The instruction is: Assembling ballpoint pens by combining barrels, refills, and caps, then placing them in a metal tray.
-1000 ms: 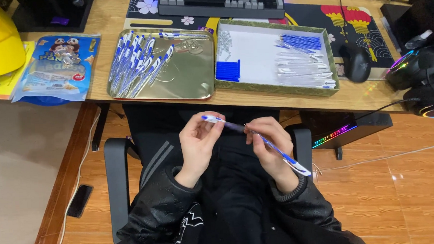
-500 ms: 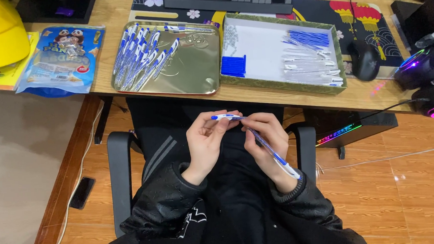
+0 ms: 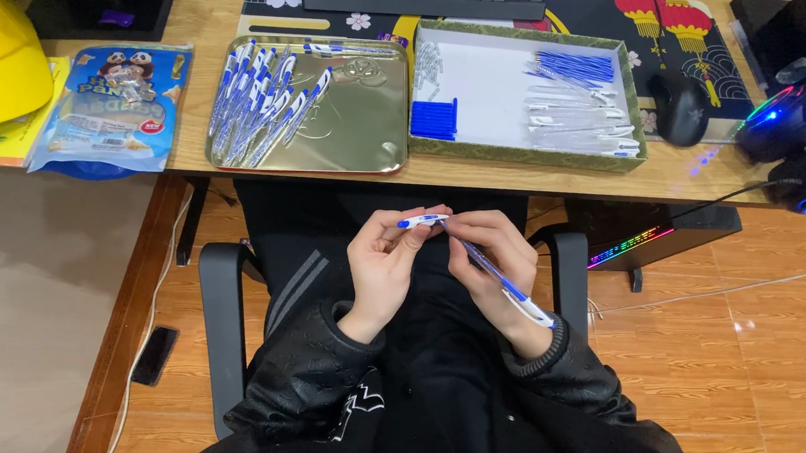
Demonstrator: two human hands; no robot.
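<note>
- A small white-and-blue pen cap is pinched in the fingertips of the left hand.
- A slim blue-and-white pen is gripped by the right hand, slanting down toward the wrist.
- The hands are held together over the lap.
- Beyond the hands, a wooden desk carries a gold tray of pens and a white box of parts.
</note>
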